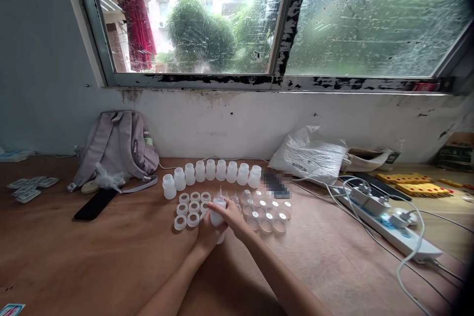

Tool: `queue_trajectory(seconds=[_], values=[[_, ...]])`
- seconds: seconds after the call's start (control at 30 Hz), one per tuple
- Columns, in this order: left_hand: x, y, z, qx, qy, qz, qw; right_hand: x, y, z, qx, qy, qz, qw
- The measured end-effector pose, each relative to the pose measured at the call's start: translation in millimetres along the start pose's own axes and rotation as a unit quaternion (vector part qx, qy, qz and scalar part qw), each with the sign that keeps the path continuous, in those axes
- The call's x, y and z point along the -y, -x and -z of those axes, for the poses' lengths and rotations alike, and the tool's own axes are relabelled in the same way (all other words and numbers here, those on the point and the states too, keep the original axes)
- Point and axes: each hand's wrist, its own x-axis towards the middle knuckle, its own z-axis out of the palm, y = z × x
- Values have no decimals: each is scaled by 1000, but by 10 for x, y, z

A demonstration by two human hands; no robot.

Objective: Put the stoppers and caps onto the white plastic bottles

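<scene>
My left hand grips the body of a small white plastic bottle near the middle of the wooden table. My right hand is closed over the bottle's top, where a pointed nozzle sticks up. A curved row of several white bottles stands behind. Several white rings lie just left of my hands. Several clear caps lie just right of them.
A grey backpack leans on the wall at the left, with a black phone in front. A plastic bag lies at the right. A white power strip with cables sits far right. Yellow pieces lie beyond.
</scene>
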Motion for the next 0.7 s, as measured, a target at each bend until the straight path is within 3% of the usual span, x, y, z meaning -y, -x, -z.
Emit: queue_trajectory(seconds=[0.17,0.3,0.37,0.43,0.5,0.6,0.63,0.7], values=[[3,12,-25,56,20,59,996,-19,16,-20,-8,-96,-28,995],[-44,34,-20,121,101,103,982,41,65,8,-12,-131,-31,991],[-62,55,3,172,150,138,964,87,87,49,29,-166,-40,985],[-56,90,24,222,179,177,942,139,111,110,112,-203,-48,972],[-17,132,33,293,241,220,899,190,138,177,206,-237,-52,948],[77,178,47,399,365,259,800,236,166,255,307,-269,-63,911],[101,181,59,422,392,263,774,236,166,271,323,-273,-67,904],[118,168,100,445,412,253,754,208,148,287,307,-271,-67,910]])
